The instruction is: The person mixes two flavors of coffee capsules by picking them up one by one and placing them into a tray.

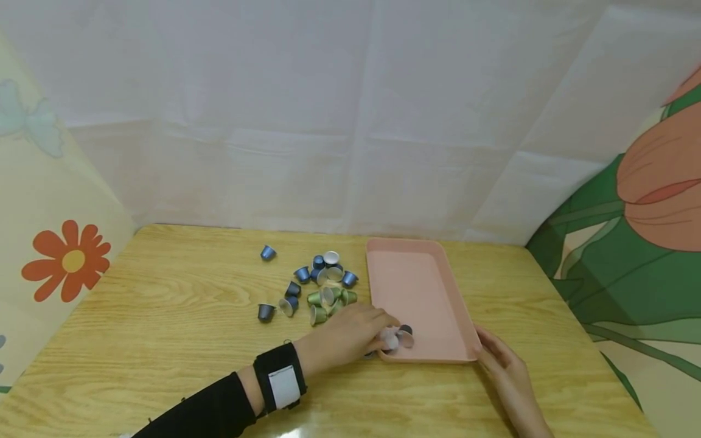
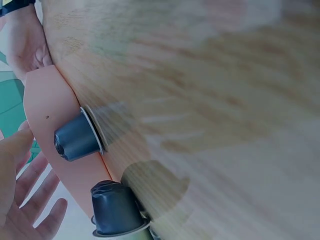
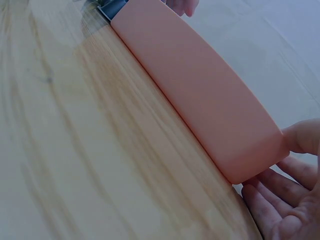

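Observation:
A shallow pink tray [image 1: 416, 286] lies on the wooden table. Over its near left corner is my left hand [image 1: 350, 334], fingers spread in the left wrist view. A blurred pale coffee capsule [image 1: 390, 340] is just by its fingertips, and a dark coffee capsule [image 1: 406, 331] is beside that one, inside the tray. Two dark capsules, one upside down [image 2: 116, 207] and one on its side [image 2: 77, 137], lie outside the tray wall. My right hand [image 1: 509, 377] holds the near right corner of the tray, thumb at the rim and fingers lower down [image 3: 280, 190].
Left of the tray lies a loose cluster of blue capsules [image 1: 302, 275] and green capsules [image 1: 317, 315]. A dark capsule [image 1: 266, 312] and a blue capsule [image 1: 268, 253] sit farther left. A white sheet [image 1: 328, 121] hangs behind the table [image 1: 181, 292].

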The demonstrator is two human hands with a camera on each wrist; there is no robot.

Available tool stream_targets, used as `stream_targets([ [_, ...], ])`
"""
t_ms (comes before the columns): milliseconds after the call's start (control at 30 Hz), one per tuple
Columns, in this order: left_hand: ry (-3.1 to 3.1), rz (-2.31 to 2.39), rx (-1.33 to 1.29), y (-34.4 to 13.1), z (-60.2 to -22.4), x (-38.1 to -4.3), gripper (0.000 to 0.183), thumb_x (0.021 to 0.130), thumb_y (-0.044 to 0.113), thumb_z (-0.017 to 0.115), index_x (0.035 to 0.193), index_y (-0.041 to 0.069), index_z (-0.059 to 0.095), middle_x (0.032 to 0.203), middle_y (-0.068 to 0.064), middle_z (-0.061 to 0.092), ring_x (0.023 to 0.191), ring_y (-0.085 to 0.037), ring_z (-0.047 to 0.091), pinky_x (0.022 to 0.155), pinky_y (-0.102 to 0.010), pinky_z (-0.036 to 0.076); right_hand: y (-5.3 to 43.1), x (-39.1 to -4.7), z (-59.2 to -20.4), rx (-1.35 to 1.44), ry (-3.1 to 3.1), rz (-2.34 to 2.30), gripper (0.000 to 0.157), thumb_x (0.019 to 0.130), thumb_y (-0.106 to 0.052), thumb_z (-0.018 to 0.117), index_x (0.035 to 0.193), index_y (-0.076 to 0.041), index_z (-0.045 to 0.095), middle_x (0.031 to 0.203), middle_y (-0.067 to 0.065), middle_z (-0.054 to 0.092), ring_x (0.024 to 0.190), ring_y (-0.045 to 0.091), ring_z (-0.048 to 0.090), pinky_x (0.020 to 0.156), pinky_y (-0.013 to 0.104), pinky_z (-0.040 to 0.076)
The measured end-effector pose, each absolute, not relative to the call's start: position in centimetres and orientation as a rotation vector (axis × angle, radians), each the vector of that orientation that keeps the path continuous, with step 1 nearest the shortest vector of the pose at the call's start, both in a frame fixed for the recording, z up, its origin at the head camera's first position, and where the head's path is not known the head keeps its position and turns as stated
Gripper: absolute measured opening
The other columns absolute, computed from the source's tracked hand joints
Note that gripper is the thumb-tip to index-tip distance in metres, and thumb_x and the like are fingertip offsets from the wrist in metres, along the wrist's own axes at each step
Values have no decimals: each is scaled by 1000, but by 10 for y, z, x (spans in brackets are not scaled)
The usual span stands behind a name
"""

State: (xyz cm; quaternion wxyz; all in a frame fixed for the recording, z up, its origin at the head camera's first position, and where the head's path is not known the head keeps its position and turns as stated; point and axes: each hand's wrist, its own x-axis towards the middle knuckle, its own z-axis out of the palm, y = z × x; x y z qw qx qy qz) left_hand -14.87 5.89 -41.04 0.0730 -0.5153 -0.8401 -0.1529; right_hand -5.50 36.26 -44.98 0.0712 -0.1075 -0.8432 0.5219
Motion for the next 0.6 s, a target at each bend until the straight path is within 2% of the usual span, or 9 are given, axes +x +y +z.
stream_targets([
  [333,-2542,-520,-1520,52,-411,-154,31,97,26,65,126,16,64,118,4,67,106,-8,62,94,-25,49,363,-56,-450,-350,-2548,1560,56,103,-36,54,146,-1,45,122,-28,49,107,-22,42,87,3,38],
  [600,-2557,-472,-1486,44,-405,-161,30,98,27,64,126,15,64,123,3,65,115,-13,60,102,-30,45,363,-56,-451,-355,-2549,1561,55,103,-35,54,146,-1,45,122,-28,50,108,-22,43,88,3,38],
])
